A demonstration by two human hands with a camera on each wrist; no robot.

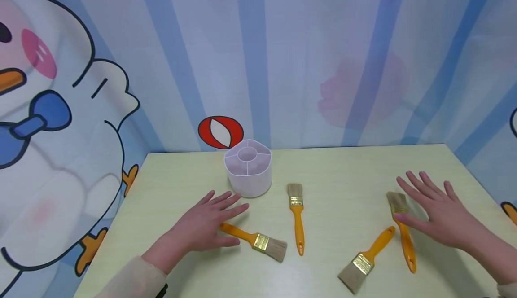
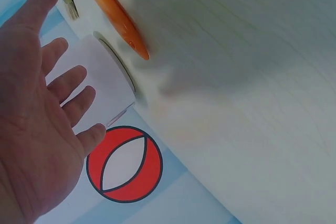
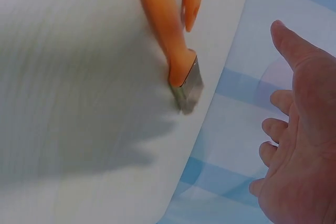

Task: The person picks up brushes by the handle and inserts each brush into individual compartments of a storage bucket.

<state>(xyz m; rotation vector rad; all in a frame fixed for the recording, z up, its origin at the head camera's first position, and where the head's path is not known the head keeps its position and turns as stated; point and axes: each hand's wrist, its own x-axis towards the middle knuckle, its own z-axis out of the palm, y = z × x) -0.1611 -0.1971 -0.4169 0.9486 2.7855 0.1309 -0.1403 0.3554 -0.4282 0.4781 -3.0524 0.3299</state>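
Observation:
My left hand, fingers spread, hovers beside the handle end of a paintbrush lying aslant, bristles to the right. The left wrist view shows an orange handle below the palm, apart from it. Spread above the table on the right is my right hand, partly over another paintbrush whose bristles point away. In the right wrist view that hand holds nothing. A wide paintbrush lies nearby, bristles toward the front. One more paintbrush lies mid-table, bristles at the far end.
A white round organizer with several compartments and a central round cup stands upright behind my left hand. The pale wooden table ends at a blue striped backdrop printed with a cartoon duck and a red ball.

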